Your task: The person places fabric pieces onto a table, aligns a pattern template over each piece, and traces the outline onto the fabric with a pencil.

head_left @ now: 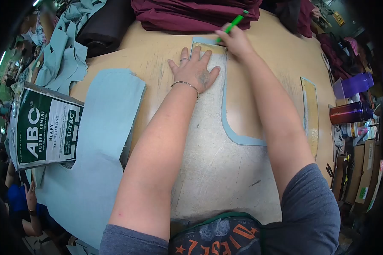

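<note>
My left hand lies flat with its fingers spread on the upper end of a worn, whitish pattern template. My right hand is closed around a green pen. The pen's lower end is at the template's top right corner, near its edge. Light blue fabric lies under the template and shows as a narrow border along the top and the curved inner edge. My forearms cover parts of the template and fabric.
At left, a rubber cement can rests by a stack of cut light blue pieces. Folded maroon fabric and a dark roll lie at the back. On the right are a narrow yellowish strip, a tumbler and cardboard boxes.
</note>
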{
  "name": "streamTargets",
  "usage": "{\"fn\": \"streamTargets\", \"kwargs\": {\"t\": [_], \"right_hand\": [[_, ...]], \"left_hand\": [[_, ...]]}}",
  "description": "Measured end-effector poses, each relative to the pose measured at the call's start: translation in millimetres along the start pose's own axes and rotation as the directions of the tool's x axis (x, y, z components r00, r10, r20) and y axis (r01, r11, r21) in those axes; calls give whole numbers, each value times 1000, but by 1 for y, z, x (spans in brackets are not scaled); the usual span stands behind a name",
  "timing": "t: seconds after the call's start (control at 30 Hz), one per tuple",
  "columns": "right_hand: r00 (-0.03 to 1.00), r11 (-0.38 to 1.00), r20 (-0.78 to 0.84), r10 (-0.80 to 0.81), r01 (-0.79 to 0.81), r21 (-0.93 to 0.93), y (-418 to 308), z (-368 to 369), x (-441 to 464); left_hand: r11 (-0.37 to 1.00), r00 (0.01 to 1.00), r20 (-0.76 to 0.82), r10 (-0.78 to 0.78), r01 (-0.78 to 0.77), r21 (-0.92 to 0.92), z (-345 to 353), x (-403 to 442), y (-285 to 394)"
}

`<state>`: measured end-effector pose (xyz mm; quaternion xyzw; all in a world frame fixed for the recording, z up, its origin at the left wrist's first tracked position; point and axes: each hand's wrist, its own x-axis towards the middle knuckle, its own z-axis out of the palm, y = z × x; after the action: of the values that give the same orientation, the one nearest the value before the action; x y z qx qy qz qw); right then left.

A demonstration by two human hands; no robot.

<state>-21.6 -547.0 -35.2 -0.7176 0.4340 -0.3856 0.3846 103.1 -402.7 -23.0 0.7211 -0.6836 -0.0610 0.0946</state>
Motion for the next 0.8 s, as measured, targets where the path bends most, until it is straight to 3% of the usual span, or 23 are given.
{"fn": "streamTargets", "kwargs": {"t": [0.03,0.13,0.17,0.23,0.33,0.43,0.53,0.67,0.8], "right_hand": [[999,991,21,40,-42,124,4,-13,-3],[998,984,-59,-31,20,-175,-7,-10,-3],[995,992,-52,-83,78,-101,-4,4,3],[991,978,-76,-114,98,-184,-9,25,7],[996,999,-89,25,-23,24,-4,7,-6],[977,990,-161,137,-130,52,-22,-32,-44],[905,960,-419,78,45,276,1,-14,-54],[906,993,-412,-98,116,20,6,-1,-52],[916,990,-382,-122,88,-107,-2,1,-58]], "left_hand": [[1000,1000,-2,-7,7,-3,0,1,1],[1000,1000,3,-2,2,4,-1,0,2],[1000,1000,13,-3,3,4,-2,0,3],[1000,1000,27,-14,13,18,-5,0,4],[1000,999,40,-4,3,17,-6,0,3],[1000,999,42,-13,12,26,-5,1,4],[999,995,97,-31,27,39,-11,3,12],[998,991,121,-55,55,8,-9,3,16],[998,993,100,-60,61,-2,-8,2,17]]}}
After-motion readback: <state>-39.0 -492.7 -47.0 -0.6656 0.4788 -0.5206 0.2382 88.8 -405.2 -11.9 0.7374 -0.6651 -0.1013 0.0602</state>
